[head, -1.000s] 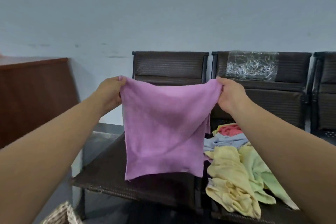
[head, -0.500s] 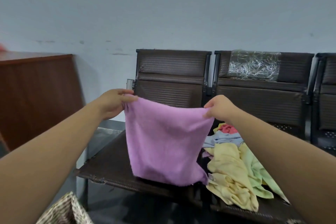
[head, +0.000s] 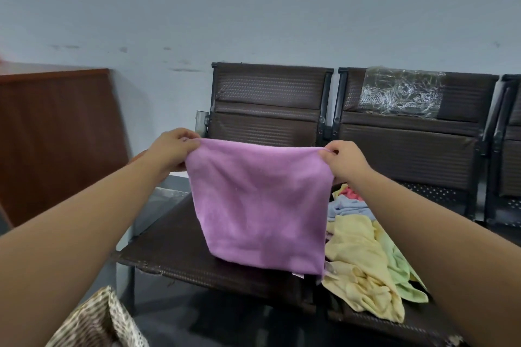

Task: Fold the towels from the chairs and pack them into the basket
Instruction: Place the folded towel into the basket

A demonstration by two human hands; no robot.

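A purple towel hangs spread between my hands over the left chair's seat. My left hand pinches its upper left corner and my right hand pinches its upper right corner. The towel's lower edge reaches down to the seat. A heap of loose towels lies on the neighbouring seat: a yellow one, a green one, a blue one and a red one. The woven basket shows at the bottom left, cut off by the frame.
A row of dark brown chairs stands against a pale wall. Clear plastic wrap covers part of the middle chair's back. A brown wooden cabinet stands at the left.
Both hands have come down with the purple towel and stretched its top edge flat, so its lower edge now meets the seat. The view has tilted down, showing more of the basket.
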